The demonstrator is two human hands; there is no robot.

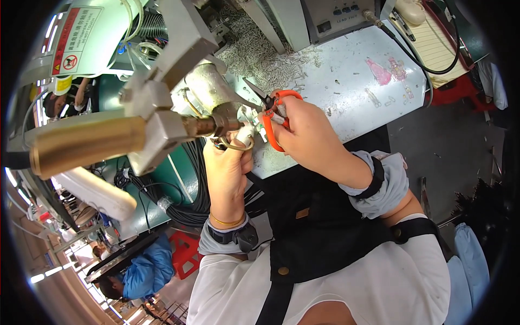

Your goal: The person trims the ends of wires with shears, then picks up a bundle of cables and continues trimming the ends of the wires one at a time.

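My right hand (pixel 314 132) is wrapped round the orange-handled snips (pixel 272 135). Their dark blades stand apart, pointing left toward the machine head. Close beside them, my left hand (pixel 228 165) pinches the end of a cable (pixel 239 144) that loops over the fingers, with a pale piece at its tip. Small light-coloured parts between the two hands are too small to tell apart. A metal machine head (pixel 208 89) with a brass-coloured cylinder (pixel 89 145) stands just left of my hands and partly hides the left fingertips.
Many small silver pins (pixel 254 57) lie heaped on the metal worktop (pixel 346 103), behind my hands. A grey control box (pixel 344 21) and a lined notepad (pixel 441 46) are at the back. Black cable coils (pixel 197 189) hang at left; a person in blue (pixel 149 271) sits beyond.
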